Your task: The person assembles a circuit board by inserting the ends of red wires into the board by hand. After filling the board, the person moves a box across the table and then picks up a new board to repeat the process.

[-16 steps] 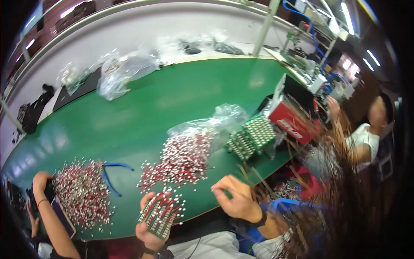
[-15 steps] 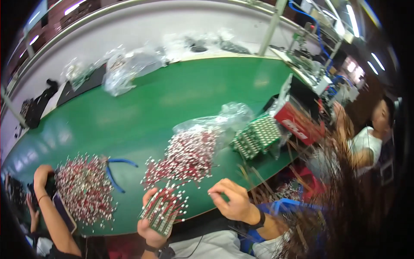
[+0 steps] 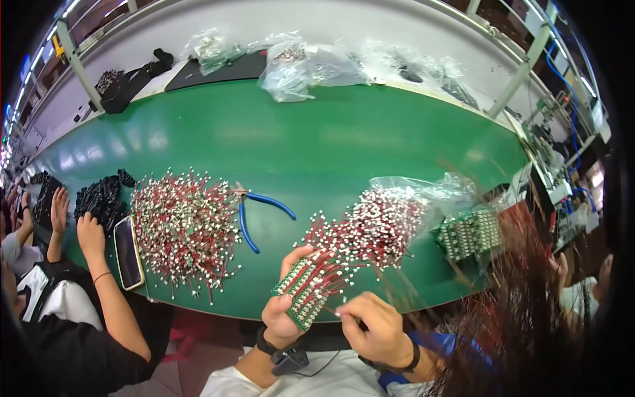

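Note:
My left hand [image 3: 283, 316] grips a green circuit board panel [image 3: 305, 323] by its edge, tilted above the near side of the table. Rows of small parts cover the panel, and red wires with white connectors [image 3: 331, 270] stick out of it. Close to the panel's right side, my right hand [image 3: 376, 327] pinches a red wire [image 3: 333, 311] by its white end. Whether that wire's other end touches the panel is too small to tell. Just beyond the panel lies a heap of red wires with white connectors [image 3: 387, 221], partly on a clear plastic bag [image 3: 436, 192].
Blue-handled pliers [image 3: 245, 221] lie beside a second wire heap [image 3: 185, 231] on the green table [image 3: 264, 145]. A phone [image 3: 128, 253] borders that heap, near a co-worker's arm [image 3: 112, 298]. Stacked circuit panels [image 3: 471, 233] stand at right. Plastic bags [image 3: 291, 69] line the back; hair covers the lower right.
The view has turned left, so the table's contents appear farther right. My right hand has come nearer the panel, and a red wire now shows at its fingertips. My left hand keeps hold of the panel.

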A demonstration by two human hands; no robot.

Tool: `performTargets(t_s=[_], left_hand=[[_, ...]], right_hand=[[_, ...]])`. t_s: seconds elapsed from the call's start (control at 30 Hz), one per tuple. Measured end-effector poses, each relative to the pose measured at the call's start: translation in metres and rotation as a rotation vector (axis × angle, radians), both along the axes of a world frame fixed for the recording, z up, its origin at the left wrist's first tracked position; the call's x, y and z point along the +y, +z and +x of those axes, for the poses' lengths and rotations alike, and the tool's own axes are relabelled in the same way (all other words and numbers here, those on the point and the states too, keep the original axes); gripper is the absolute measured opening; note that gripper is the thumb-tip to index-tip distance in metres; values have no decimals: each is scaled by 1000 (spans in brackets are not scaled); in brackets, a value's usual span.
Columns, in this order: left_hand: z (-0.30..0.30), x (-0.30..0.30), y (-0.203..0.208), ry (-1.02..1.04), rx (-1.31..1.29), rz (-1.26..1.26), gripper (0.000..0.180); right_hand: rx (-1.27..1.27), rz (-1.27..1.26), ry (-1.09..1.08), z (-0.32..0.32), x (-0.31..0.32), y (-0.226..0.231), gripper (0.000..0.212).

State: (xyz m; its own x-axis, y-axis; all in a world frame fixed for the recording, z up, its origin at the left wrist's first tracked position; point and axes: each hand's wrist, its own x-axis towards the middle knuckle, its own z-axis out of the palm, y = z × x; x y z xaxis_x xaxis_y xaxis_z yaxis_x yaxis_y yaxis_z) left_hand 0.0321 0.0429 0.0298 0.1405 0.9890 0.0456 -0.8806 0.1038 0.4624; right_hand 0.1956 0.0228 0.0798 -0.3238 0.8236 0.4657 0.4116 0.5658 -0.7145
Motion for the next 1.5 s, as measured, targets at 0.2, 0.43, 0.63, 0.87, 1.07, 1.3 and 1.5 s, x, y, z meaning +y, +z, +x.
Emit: performTargets(t_s=[0.2,0.43,0.63,0.87,1.07,1.3,1.5], left_hand=[[-3,-6,-3,46,29,-15,94],[-3,-11,-6,59,167,26,98],[4,-13,-4,71,280,35,97],[10,-13,-9,88,434,110,98],[8,-16,-1,81,408,72,99],[4,-19,-5,105,432,68,98],[-1,-21,-7,80,425,62,100]], right_hand=[[31,-47,80,-24,-12,-8,19],[29,-109,1,-34,-6,-26,14],[-18,-120,21,-27,-5,-23,14],[-256,-113,141,-16,-2,-15,15],[-238,-58,184,-18,-2,-20,16],[-233,-12,99,-23,-7,-28,18],[-269,54,100,-29,-6,-35,11]])
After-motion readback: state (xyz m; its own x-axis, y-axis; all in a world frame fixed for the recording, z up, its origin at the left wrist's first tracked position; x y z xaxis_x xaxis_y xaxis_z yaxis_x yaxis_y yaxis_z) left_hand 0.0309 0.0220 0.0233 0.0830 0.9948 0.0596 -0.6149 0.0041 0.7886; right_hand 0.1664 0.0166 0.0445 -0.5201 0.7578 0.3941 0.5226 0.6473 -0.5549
